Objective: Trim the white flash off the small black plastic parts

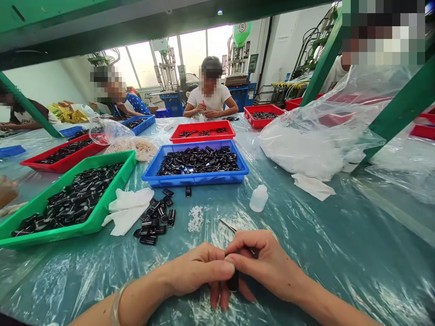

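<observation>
Near the front of the table, my left hand (200,270) pinches a small black oblong piece (233,281) between thumb and fingers. My right hand (268,262) meets it there, its thumb and index finger closed at the piece's upper end. From beneath the right fingers sticks the silver pointed tip of what look like tweezers (227,225); the rest is hidden. Ahead of my hands, several similar black pieces (152,224) lie loose beside a small heap of white scraps (196,219). A small white bottle (258,198) stands to the right.
A blue tray (195,180) and a green tray (98,222) hold many black pieces; a red tray (203,131) sits behind. White cloth (131,206) lies between. A large clear bag (306,140) and a green post (390,108) stand right. Co-workers sit around the plastic-covered table.
</observation>
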`<state>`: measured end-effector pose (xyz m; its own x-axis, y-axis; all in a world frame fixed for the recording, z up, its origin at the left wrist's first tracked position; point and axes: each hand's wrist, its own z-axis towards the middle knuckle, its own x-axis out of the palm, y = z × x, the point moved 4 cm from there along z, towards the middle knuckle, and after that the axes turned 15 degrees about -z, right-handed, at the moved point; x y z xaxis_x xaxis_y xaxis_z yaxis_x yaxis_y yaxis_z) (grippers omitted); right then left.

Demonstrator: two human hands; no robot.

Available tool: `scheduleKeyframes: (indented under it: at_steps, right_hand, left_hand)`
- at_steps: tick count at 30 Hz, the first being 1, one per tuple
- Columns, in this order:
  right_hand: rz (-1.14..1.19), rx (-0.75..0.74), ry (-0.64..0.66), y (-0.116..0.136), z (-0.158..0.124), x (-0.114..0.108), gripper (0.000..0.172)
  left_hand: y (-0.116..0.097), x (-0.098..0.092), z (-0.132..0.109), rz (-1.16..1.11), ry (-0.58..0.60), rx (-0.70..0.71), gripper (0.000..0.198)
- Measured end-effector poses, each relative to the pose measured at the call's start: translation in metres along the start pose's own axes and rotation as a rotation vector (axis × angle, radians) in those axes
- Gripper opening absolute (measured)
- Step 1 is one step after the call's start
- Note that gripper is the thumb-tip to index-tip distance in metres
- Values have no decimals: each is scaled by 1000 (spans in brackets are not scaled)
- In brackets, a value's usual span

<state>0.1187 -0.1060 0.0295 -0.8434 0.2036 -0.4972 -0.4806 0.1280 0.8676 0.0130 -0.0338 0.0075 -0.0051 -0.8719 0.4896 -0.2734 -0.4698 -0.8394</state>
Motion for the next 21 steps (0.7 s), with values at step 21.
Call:
scheduleKeyframes:
  at_steps: [21]
  right_hand:
    - [66, 112, 61, -8, -2, 14, 40]
  left_hand:
    - [-10, -12, 3, -170, -420, 292, 53]
